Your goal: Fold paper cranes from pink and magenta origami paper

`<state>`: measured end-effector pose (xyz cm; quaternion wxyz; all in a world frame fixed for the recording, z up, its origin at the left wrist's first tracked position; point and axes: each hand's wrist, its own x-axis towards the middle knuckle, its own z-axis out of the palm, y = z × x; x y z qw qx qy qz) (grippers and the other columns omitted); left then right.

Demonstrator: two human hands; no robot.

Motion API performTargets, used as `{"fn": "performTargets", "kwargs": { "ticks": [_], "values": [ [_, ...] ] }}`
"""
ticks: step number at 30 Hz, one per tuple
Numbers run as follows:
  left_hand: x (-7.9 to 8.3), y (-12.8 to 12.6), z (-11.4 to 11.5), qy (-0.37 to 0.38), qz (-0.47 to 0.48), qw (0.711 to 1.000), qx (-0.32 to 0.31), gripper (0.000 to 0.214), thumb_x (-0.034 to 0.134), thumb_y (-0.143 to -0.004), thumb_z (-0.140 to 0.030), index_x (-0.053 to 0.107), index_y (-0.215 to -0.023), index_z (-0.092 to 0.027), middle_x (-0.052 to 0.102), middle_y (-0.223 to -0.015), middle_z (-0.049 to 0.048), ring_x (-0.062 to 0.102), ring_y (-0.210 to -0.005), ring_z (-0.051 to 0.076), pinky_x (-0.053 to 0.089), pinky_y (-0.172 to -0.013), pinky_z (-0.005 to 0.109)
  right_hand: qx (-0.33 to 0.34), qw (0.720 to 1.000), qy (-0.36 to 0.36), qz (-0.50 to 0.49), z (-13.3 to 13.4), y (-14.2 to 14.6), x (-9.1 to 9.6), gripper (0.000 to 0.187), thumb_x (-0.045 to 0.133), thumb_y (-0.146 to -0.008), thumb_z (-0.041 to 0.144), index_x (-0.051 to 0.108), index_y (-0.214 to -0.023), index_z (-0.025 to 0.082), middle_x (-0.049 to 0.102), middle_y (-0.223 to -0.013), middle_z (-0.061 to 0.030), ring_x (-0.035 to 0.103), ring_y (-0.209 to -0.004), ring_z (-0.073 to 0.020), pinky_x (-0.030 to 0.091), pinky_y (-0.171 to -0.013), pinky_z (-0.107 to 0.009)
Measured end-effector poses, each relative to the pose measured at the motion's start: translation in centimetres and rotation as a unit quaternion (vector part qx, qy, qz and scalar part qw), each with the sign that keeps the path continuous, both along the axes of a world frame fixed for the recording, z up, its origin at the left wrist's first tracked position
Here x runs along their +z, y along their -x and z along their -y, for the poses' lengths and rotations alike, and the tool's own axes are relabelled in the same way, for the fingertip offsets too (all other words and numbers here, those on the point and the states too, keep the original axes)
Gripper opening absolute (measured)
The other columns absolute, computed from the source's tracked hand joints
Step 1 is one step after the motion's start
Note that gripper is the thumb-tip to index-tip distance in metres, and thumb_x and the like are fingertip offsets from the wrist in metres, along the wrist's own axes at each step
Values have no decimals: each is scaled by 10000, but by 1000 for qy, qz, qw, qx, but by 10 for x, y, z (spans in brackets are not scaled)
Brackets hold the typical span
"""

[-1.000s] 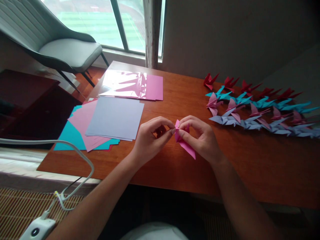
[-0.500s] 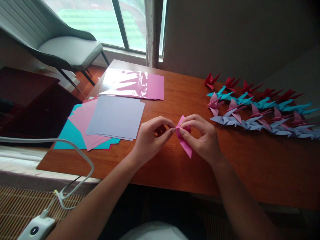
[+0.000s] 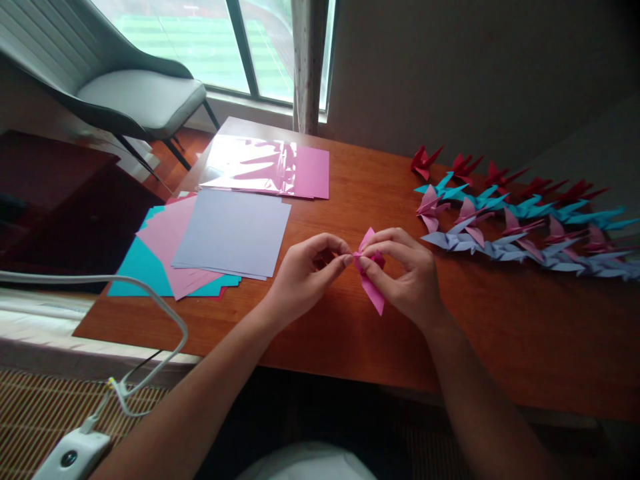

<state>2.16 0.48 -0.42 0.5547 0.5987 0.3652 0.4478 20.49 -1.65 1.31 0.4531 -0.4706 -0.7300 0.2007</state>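
Note:
A bright pink origami crane [image 3: 371, 293], partly covered by fingers, is held just above the wooden table [image 3: 320, 340]. My right hand [image 3: 407, 277] pinches its body between thumb and fingers, with one pointed wing sticking out below and another above. My left hand [image 3: 313, 270] has thumb and forefinger pressed together at the crane's narrow left tip. Rows of finished paper cranes stand to the right: red [image 3: 424, 162], turquoise [image 3: 443, 189], light pink [image 3: 431, 210] and pale lavender [image 3: 453, 240].
Lavender sheets [image 3: 233, 233] overlap pink [image 3: 167, 230] and turquoise paper [image 3: 135, 267] at the left. Behind them is a clear plastic packet [image 3: 250, 167] over magenta paper [image 3: 314, 173]. A white cable [image 3: 165, 310] loops past the table's left corner. A chair [image 3: 140, 100] stands by the window.
Both hands keep their pinch on the pink crane, almost unmoved. The whole view has shifted very slightly.

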Motion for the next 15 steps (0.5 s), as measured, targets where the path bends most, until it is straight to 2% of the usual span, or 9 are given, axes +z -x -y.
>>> {"fn": "performTargets", "kwargs": {
  "ticks": [4, 10, 15],
  "values": [
    [3, 1, -1, 48, 41, 998, -23, 179, 776, -836, -300, 670, -861, -157, 677, -840, 33, 627, -767, 126, 517, -692, 225, 3, 1000, 9, -3, 1, -1, 1, 90, 680, -878, 184, 686, -816, 249, 670, -875, -37, 630, -839, -200, 526, -788, -385],
    [4, 2, -1, 34, 37, 998, -24, 160, 768, -847, -300, 709, -890, -157, 707, -861, 45, 645, -794, 136, 530, -719, 239, 10, 1000, 13, -1, 1, -2, 1, 87, 676, -878, 183, 688, -819, 247, 669, -882, -42, 636, -863, -207, 524, -795, -388],
    [5, 1, -1, 50, 39, 998, -24, 216, 792, -823, -345, 718, -889, -153, 728, -877, 60, 665, -805, 155, 551, -717, 257, 11, 1000, 15, -1, 1, -2, 1, 90, 675, -878, 190, 680, -813, 253, 675, -880, -38, 639, -859, -208, 528, -792, -388]
  ]
}}
